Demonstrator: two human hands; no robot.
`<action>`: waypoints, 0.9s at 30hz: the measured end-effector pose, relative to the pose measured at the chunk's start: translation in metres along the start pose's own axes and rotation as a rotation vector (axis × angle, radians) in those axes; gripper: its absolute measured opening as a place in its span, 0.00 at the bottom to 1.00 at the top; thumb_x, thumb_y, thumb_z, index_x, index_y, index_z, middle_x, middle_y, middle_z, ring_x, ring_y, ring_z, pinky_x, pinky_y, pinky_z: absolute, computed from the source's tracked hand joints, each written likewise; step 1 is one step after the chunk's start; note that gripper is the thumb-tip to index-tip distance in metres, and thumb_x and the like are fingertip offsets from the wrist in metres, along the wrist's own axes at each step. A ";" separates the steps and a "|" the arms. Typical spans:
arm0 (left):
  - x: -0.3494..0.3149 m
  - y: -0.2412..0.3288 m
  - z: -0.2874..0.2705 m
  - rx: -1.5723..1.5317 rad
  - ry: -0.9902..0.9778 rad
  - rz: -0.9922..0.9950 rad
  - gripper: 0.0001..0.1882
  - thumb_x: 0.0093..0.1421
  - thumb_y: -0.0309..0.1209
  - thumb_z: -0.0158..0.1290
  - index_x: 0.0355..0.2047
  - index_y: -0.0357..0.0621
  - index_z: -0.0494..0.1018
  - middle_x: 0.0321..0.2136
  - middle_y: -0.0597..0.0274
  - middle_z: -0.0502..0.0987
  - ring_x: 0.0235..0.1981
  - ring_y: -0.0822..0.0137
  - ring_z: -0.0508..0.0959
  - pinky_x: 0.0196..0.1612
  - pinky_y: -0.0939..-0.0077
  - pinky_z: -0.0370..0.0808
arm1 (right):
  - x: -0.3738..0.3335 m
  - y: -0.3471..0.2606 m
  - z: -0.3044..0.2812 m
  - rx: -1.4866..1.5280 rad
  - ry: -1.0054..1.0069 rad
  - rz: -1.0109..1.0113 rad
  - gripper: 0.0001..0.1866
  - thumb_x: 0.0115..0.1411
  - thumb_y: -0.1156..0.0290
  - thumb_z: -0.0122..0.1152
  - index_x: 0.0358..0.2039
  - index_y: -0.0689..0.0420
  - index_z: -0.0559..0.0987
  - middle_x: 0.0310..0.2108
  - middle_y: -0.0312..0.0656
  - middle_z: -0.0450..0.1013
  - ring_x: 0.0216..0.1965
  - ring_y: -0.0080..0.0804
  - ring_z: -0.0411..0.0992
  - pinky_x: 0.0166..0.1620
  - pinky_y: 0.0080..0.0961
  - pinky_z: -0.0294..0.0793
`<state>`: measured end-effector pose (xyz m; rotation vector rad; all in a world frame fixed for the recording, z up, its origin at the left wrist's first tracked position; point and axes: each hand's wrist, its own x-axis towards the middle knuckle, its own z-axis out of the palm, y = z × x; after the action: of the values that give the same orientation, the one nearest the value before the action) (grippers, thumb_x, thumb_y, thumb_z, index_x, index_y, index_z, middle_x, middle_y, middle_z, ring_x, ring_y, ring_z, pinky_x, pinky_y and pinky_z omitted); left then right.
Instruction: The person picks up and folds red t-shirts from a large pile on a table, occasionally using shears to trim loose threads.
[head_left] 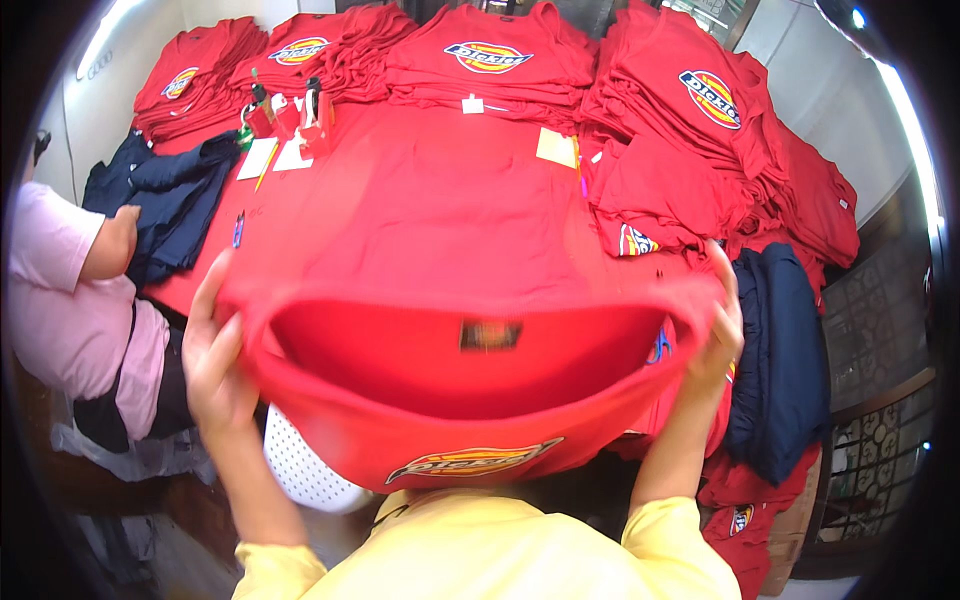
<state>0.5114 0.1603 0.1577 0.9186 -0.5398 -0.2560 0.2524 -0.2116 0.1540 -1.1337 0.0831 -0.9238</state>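
Observation:
A red shirt (340, 425) is stretched between my two hands in front of my body. Its wide neck opening faces up, showing a dark label (490, 335) at the back of the neck and a printed logo on the front. My left hand (215, 355) is closed on the shirt's left edge, and my right hand (725, 325) grips the opposite edge. Fabric hides some of the fingertips. Beyond it, another red shirt (450, 220) lies spread flat on the red-covered table.
Stacks of folded red shirts (490, 45) line the table's far side and right. Dark folded garments (775, 370) lie at right. Small bottles (312, 120), a yellow note pad (557, 148) and a blue pen (238, 230) are on the table. A person in pink (85, 300) is at left.

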 end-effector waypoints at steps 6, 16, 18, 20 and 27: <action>0.196 -0.169 -0.024 1.150 -0.002 -0.028 0.11 0.56 0.33 0.60 0.36 0.43 0.76 0.35 0.55 0.78 0.33 0.65 0.77 0.39 0.73 0.73 | 0.162 0.183 -0.045 -0.533 -0.001 0.279 0.11 0.58 0.73 0.62 0.41 0.58 0.75 0.22 0.24 0.66 0.22 0.07 0.60 0.23 0.11 0.57; 0.228 -0.252 -0.051 1.334 -0.531 -0.239 0.14 0.61 0.35 0.52 0.40 0.37 0.75 0.40 0.48 0.77 0.45 0.52 0.76 0.49 0.60 0.70 | 0.147 0.250 -0.039 -1.747 -0.209 -0.067 0.15 0.61 0.56 0.56 0.38 0.55 0.77 0.37 0.45 0.73 0.44 0.40 0.70 0.48 0.45 0.66; 0.240 -0.258 -0.049 1.251 -0.494 -0.260 0.13 0.61 0.34 0.52 0.40 0.36 0.75 0.38 0.46 0.77 0.43 0.49 0.76 0.48 0.60 0.71 | 0.157 0.263 -0.050 -1.618 -0.202 -0.081 0.13 0.63 0.59 0.53 0.34 0.57 0.75 0.36 0.44 0.73 0.39 0.47 0.72 0.43 0.46 0.68; 0.247 -0.261 -0.058 1.192 -0.311 -0.200 0.13 0.61 0.32 0.51 0.40 0.34 0.74 0.36 0.44 0.78 0.39 0.46 0.77 0.46 0.61 0.72 | 0.169 0.267 -0.045 -1.677 -0.042 -0.093 0.13 0.63 0.60 0.53 0.33 0.57 0.74 0.34 0.44 0.72 0.36 0.50 0.72 0.39 0.46 0.69; 0.254 -0.293 -0.094 1.147 -0.291 -0.123 0.13 0.61 0.33 0.52 0.38 0.33 0.73 0.37 0.41 0.77 0.39 0.48 0.77 0.42 0.62 0.72 | 0.183 0.284 -0.066 -1.844 -0.085 -0.178 0.16 0.61 0.57 0.56 0.30 0.58 0.72 0.30 0.45 0.71 0.32 0.47 0.73 0.32 0.41 0.72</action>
<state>0.7803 -0.0577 -0.0404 2.0498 -0.9234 -0.1787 0.5040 -0.3513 -0.0343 -2.8853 0.9131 -0.8177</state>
